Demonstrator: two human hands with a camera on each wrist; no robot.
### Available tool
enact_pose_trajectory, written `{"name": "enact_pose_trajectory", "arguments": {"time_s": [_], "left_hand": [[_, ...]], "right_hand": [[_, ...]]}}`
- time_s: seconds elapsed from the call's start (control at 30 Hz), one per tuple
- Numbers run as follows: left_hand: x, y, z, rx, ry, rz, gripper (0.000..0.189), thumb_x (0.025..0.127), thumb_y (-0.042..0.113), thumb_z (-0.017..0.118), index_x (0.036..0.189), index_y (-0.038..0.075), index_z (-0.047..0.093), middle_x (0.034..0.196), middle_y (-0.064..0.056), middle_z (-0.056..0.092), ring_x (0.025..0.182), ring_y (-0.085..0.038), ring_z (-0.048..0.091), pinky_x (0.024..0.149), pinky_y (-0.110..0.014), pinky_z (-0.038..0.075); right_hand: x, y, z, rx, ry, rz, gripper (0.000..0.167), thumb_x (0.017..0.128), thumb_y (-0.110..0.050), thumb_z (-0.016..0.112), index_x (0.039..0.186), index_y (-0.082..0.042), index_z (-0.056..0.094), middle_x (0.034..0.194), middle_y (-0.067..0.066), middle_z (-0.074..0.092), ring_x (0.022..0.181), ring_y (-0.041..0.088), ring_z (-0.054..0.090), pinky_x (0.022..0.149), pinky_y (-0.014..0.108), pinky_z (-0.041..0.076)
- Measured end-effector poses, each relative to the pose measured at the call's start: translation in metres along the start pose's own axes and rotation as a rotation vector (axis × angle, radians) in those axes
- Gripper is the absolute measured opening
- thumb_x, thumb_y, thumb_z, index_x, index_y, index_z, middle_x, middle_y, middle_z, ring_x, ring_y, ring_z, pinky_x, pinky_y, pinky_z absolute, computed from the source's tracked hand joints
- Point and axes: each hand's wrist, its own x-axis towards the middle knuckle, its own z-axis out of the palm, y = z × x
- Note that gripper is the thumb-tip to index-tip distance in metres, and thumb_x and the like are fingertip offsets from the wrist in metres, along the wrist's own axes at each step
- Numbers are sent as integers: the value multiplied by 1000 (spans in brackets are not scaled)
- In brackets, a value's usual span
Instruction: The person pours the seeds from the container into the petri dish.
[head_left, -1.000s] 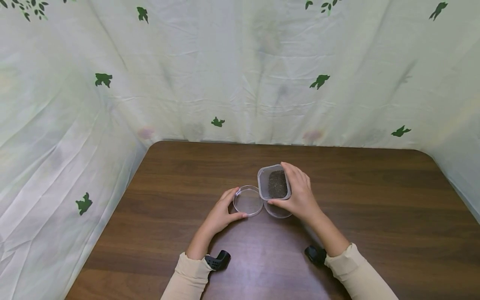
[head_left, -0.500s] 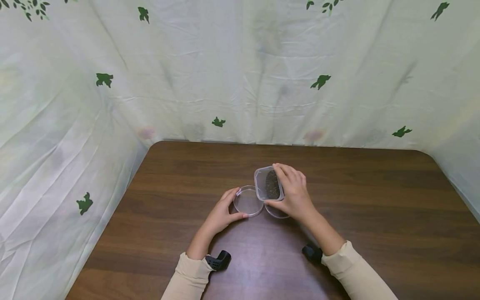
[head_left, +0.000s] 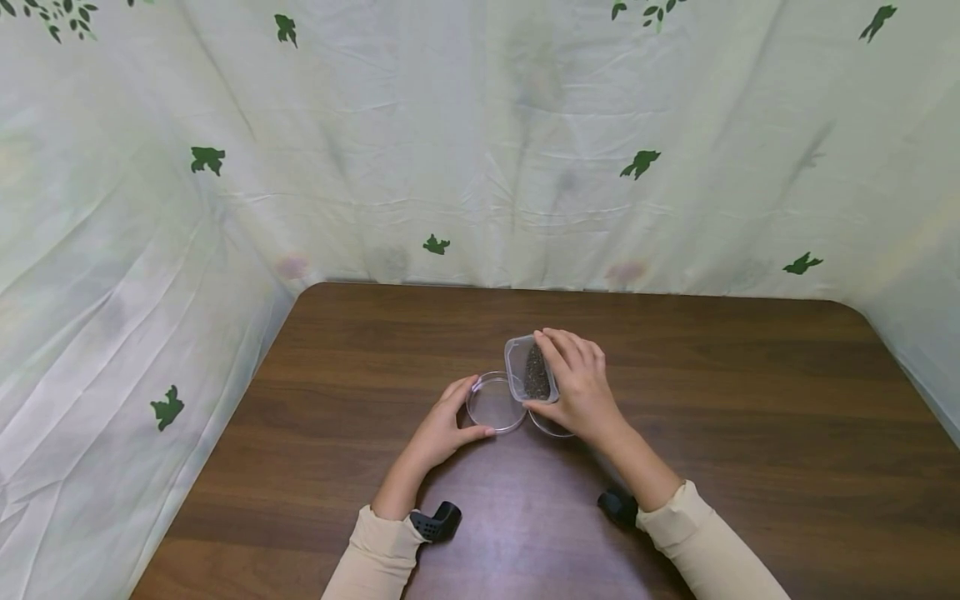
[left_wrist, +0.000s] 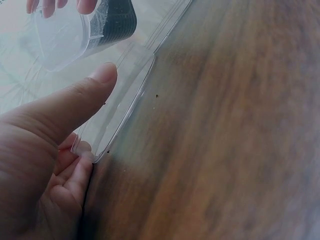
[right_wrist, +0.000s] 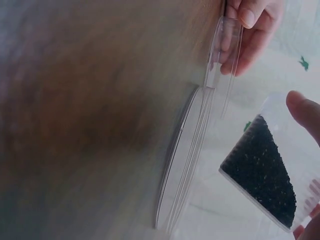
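Observation:
My left hand (head_left: 442, 425) holds a clear round petri dish (head_left: 496, 407) by its side, thumb and fingers around the rim. My right hand (head_left: 577, 383) grips a small translucent plastic tub (head_left: 517, 360) that overlaps the dish's right edge in the head view. Dark, soil-like grains (right_wrist: 265, 175) lie banked inside the tub, which leans leftward with its mouth facing up and to the left. A second clear round dish (head_left: 549, 431) sits just right of the first, close against it and partly hidden under the tub and right hand.
Both dishes rest on a brown wood-grain table (head_left: 375, 350). A few tiny dark specks (left_wrist: 156, 95) dot the wood near the left dish. Pale cloth (head_left: 480, 150) with green bird prints hangs behind and at the sides. Black wrist devices (head_left: 437, 522) are on both forearms.
My right hand has shifted left with the tub and tipped it further toward the left dish; the visible patch of grains has narrowed. My left hand and its dish have stayed in place.

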Motion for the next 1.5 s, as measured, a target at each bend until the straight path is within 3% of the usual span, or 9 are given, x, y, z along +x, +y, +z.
{"name": "enact_pose_trajectory", "arguments": {"time_s": [0.73, 1.5], "left_hand": [[1, -1, 0, -2, -2, 1, 83, 70, 29, 77, 136, 1, 36, 135, -14, 37, 122, -25, 36, 99, -41, 29], [0, -2, 0, 7, -11, -22, 84, 70, 30, 76, 137, 1, 34, 136, -13, 36, 123, -25, 36, 99, -41, 29]], "right_hand": [[4, -2, 4, -96, -20, -71, 100, 51, -34, 87, 134, -6, 38, 130, 15, 40, 118, 35, 33, 95, 51, 23], [5, -5, 6, -119, -66, -83, 98, 56, -32, 85, 136, -7, 33, 134, 15, 36, 121, 36, 30, 100, 50, 17]]}}
